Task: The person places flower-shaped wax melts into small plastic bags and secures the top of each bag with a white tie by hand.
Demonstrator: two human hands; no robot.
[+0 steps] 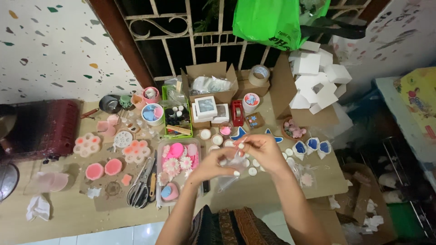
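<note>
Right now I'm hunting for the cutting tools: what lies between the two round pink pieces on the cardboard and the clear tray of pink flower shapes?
In the head view, scissors lie between the round pink pieces and the clear tray.

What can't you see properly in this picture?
- What the left hand and right hand hold inside the clear plastic bag: head view, fingers and glare hide it.
- Inside the open cardboard box: too small to tell.
- Contents of the green bag: cut off by the top edge.
- Scissors blades: blurred.
</note>
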